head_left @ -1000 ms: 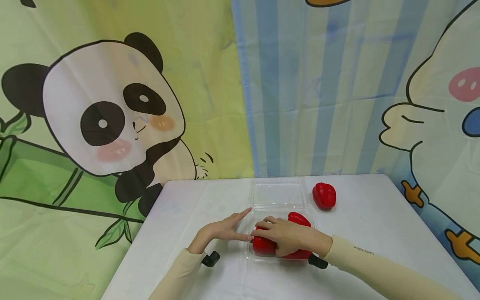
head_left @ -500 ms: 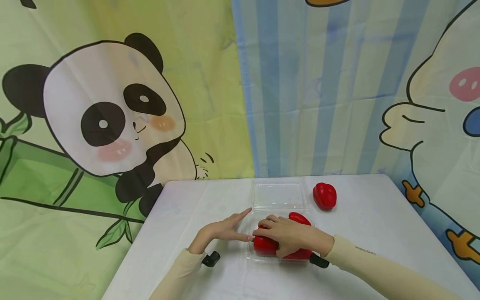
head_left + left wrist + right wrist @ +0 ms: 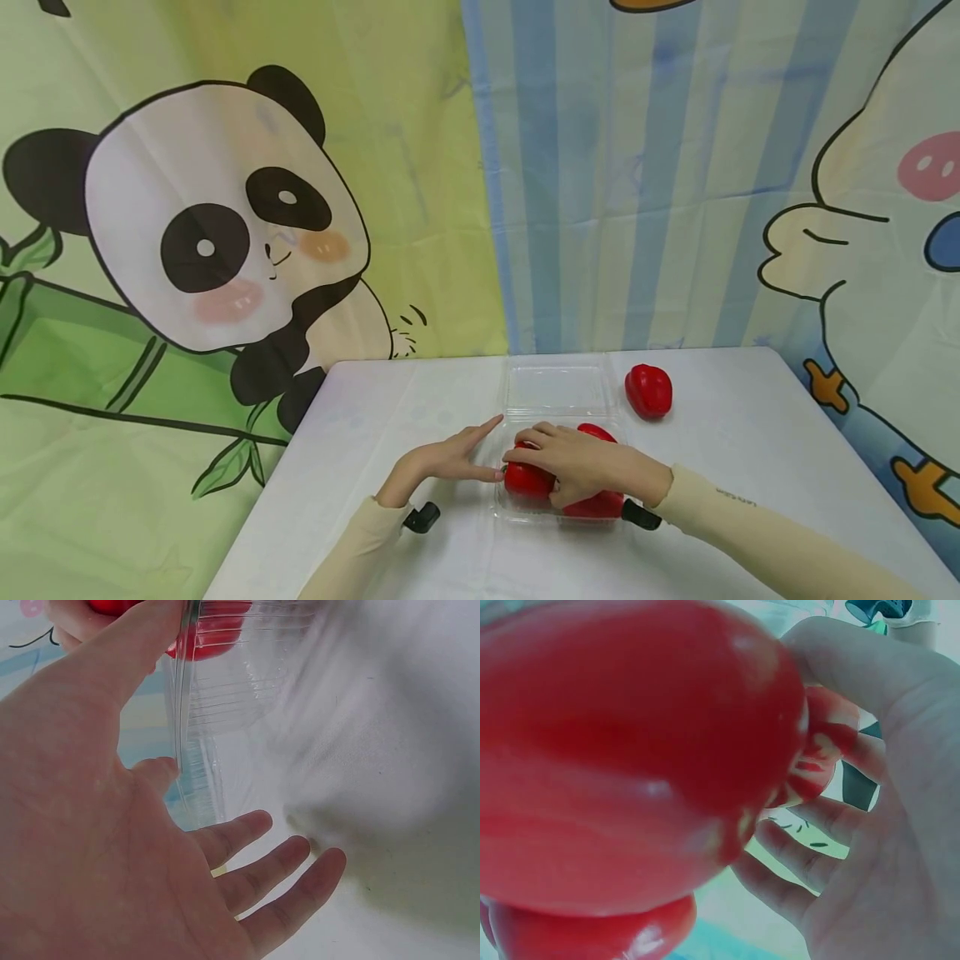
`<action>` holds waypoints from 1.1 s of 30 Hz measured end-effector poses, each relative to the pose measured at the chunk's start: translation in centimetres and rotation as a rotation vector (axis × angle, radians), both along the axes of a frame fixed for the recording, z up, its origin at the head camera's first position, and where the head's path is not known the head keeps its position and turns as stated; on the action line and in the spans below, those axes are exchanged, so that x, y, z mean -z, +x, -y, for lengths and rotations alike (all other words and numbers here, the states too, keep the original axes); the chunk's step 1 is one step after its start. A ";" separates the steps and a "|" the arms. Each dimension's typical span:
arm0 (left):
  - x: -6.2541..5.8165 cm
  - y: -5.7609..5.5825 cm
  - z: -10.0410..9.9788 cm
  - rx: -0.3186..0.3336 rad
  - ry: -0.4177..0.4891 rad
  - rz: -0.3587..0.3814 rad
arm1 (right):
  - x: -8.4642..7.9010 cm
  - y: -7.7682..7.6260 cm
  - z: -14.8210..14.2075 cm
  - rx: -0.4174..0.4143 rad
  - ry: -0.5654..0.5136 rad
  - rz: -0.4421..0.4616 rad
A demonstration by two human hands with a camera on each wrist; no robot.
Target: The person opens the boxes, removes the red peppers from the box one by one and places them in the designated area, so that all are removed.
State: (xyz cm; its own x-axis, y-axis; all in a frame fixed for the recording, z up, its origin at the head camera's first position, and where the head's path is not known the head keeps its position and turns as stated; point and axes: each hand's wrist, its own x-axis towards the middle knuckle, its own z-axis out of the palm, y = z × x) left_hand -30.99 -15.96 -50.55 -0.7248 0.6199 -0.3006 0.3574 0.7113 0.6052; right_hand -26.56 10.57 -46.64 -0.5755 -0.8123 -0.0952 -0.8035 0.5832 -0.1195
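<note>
A clear plastic clamshell box lies with its lid folded back. My right hand reaches into the base and grips a red bell pepper at the left side, fingers over its far side and thumb on the near side. Two more red peppers lie in the box: a near one under the right hand and a far one partly hidden behind it. My left hand is spread at the box's left edge, and its thumb reaches the rim in the left wrist view.
Another red bell pepper lies on the white table, right of the lid. Black wrist cameras sit below both wrists. A cartoon curtain hangs just behind the table's far edge.
The right hand and the pepper it grips have shifted slightly up in the head view, showing more box floor in front. The left hand stays in place.
</note>
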 end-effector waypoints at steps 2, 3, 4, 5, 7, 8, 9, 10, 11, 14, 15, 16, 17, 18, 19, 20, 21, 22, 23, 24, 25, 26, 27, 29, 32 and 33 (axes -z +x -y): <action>0.0 0.0 0.0 -0.002 -0.003 -0.001 | -0.2 0.0 -0.1 0.002 -0.005 -0.006; 0.0 0.0 0.0 -0.002 -0.005 -0.002 | -0.3 0.0 -0.2 0.006 -0.007 -0.005; 0.1 0.0 0.0 -0.003 -0.006 -0.003 | -0.4 0.0 -0.3 0.012 -0.012 0.000; 0.1 0.0 0.0 -0.003 -0.007 -0.004 | -0.5 -0.1 -0.3 0.020 -0.016 0.005; 0.1 0.0 0.1 -0.003 -0.009 -0.007 | -0.7 -0.1 -0.5 0.032 -0.026 0.015; 0.1 0.0 0.1 -0.001 -0.011 -0.009 | -0.7 -0.1 -0.6 0.036 -0.031 0.018; 0.1 0.0 0.1 -0.001 -0.010 -0.010 | -0.8 -0.1 -0.7 0.037 -0.035 0.018; 0.1 0.0 0.1 -0.001 -0.010 -0.010 | -0.8 -0.1 -0.7 0.038 -0.040 0.018; 0.1 0.0 0.0 -0.002 -0.010 -0.010 | -0.8 -0.1 -0.8 0.037 -0.045 0.015; 0.1 0.0 0.0 -0.006 -0.008 -0.006 | -0.9 -0.1 -1.0 0.032 -0.065 0.009; 0.1 0.0 0.0 -0.008 -0.007 -0.004 | -0.9 -0.1 -1.1 0.032 -0.073 0.011; 0.1 0.0 0.0 -0.009 -0.007 -0.004 | -1.0 -0.1 -1.1 0.032 -0.080 0.012; 0.1 0.0 0.0 -0.010 -0.007 -0.004 | -1.0 -0.1 -1.2 0.031 -0.088 0.012; 0.2 0.0 0.0 -0.011 -0.006 -0.003 | -1.1 -0.2 -1.2 0.029 -0.094 0.011; 0.2 0.0 0.1 -0.012 -0.006 -0.003 | -1.2 -0.1 -1.3 0.030 -0.097 0.009; 0.2 0.0 0.1 -0.012 -0.004 -0.002 | -1.3 -0.1 -1.3 0.030 -0.101 0.007; 0.2 0.0 0.1 -0.012 -0.004 -0.002 | -1.4 -0.1 -1.4 0.028 -0.105 0.001; 0.2 0.0 0.1 -0.012 -0.003 -0.003 | -1.4 -0.1 -1.5 0.029 -0.106 -0.004; 0.2 0.0 0.1 -0.011 -0.003 -0.005 | -1.5 -0.1 -1.5 0.031 -0.109 -0.008; 0.1 0.0 0.1 -0.011 -0.002 -0.005 | -1.6 0.0 -1.6 0.033 -0.111 -0.011; 0.1 0.0 0.0 -0.010 -0.003 -0.006 | -1.7 0.0 -1.7 0.036 -0.113 -0.015; 0.1 0.0 0.0 -0.012 -0.002 -0.005 | -1.8 0.0 -1.7 0.038 -0.117 -0.019; 0.1 0.0 0.0 -0.013 -0.003 -0.006 | -1.9 0.0 -1.8 0.039 -0.123 -0.021; 0.1 0.1 0.0 -0.017 -0.006 -0.006 | -2.0 0.0 -2.0 0.041 -0.137 -0.022; 0.0 0.1 0.0 -0.022 -0.010 -0.004 | -2.0 0.0 -2.4 0.044 -0.152 -0.026; 0.0 0.1 0.0 -0.021 -0.010 -0.004 | -2.0 -0.1 -2.5 0.048 -0.156 -0.025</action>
